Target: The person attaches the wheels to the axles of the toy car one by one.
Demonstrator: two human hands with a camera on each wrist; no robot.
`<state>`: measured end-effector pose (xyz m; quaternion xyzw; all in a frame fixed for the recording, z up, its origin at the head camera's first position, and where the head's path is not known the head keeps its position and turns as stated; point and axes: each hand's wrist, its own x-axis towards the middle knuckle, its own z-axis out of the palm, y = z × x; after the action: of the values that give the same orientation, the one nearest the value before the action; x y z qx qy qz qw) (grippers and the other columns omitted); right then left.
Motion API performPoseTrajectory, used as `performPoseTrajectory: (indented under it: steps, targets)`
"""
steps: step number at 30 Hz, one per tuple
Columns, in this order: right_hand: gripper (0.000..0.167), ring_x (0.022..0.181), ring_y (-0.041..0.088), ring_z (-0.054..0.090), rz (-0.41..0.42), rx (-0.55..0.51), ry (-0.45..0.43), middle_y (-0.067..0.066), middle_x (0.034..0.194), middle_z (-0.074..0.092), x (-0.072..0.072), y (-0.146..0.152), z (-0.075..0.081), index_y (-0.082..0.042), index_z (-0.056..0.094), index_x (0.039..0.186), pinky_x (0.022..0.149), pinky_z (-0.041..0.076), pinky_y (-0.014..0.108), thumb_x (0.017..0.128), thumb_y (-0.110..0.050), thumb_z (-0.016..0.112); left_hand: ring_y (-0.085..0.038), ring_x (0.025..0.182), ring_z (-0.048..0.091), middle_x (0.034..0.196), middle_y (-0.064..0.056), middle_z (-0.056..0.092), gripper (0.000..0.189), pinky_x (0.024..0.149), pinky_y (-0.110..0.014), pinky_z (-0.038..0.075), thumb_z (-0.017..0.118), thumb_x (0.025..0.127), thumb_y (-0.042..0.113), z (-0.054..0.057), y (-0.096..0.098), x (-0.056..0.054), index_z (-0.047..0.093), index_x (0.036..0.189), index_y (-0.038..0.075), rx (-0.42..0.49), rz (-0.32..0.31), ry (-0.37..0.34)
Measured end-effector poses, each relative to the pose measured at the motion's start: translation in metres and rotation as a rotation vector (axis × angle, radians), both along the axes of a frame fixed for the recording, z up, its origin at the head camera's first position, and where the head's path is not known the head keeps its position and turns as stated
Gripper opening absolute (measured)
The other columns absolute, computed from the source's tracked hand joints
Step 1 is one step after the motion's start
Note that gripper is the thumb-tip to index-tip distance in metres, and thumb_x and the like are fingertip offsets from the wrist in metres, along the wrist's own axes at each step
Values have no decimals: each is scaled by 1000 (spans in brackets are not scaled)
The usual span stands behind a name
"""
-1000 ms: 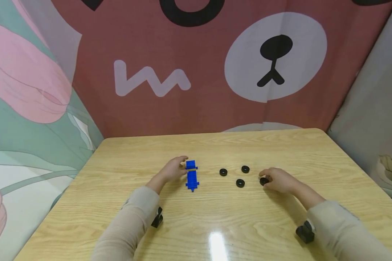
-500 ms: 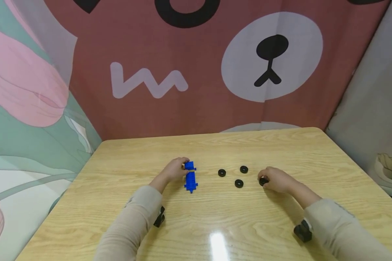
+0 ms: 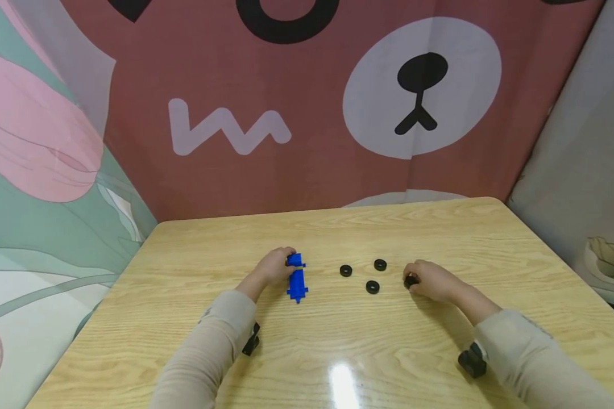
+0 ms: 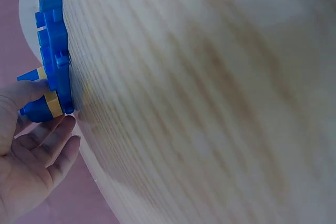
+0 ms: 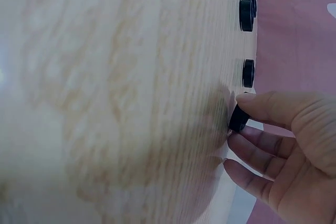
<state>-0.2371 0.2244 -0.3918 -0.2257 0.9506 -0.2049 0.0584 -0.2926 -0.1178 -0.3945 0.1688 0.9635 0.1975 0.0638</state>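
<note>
A blue plastic toy vehicle body (image 3: 297, 284) lies left of the table's middle, its front toward me. Short pegs stick out at its sides, and yellow bands show on its raised cab part in the left wrist view. My left hand (image 3: 275, 266) pinches that cab end, thumb (image 4: 29, 92) on one side and fingers on the other. At the right, my right hand (image 3: 434, 280) pinches a black toy wheel (image 5: 239, 118) between thumb and fingertips, tilted close over the table. Between the hands lie three more wheels: one left (image 3: 345, 271), one far (image 3: 380, 264), one near (image 3: 372, 287).
The light wooden table (image 3: 286, 352) ends at a curtain (image 3: 327, 170) printed with a bear's face. A flowered cloth (image 3: 41, 130) hangs at the left. Small black cameras sit below the left wrist (image 3: 252, 339) and right wrist (image 3: 473, 361).
My left thumb and fingers have come together on the cab end of the toy body. The wheel in my right hand has tipped up from lying flat. The loose wheels stay put.
</note>
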Motion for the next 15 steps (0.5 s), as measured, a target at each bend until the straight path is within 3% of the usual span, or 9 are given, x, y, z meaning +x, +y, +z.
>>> performPoseTrajectory:
  steps: [7, 15]
  targets:
    - [23, 75, 22, 50, 0, -55, -11, 7, 81, 54, -1, 3, 1, 4, 56, 94, 66, 43, 39, 73, -2, 63, -28, 98, 51, 105, -17, 54, 36, 84, -38, 41, 56, 84, 12, 2, 1, 2, 49, 115, -5, 9, -18, 27]
    - [26, 81, 27, 54, -33, -138, -21, 15, 93, 56, 1, 0, 1, 6, 54, 100, 68, 45, 39, 75, -1, 60, -24, 89, 51, 97, -13, 52, 30, 79, -35, 43, 56, 83, 10, 2, 1, 4, 49, 109, -4, 62, -10, 20]
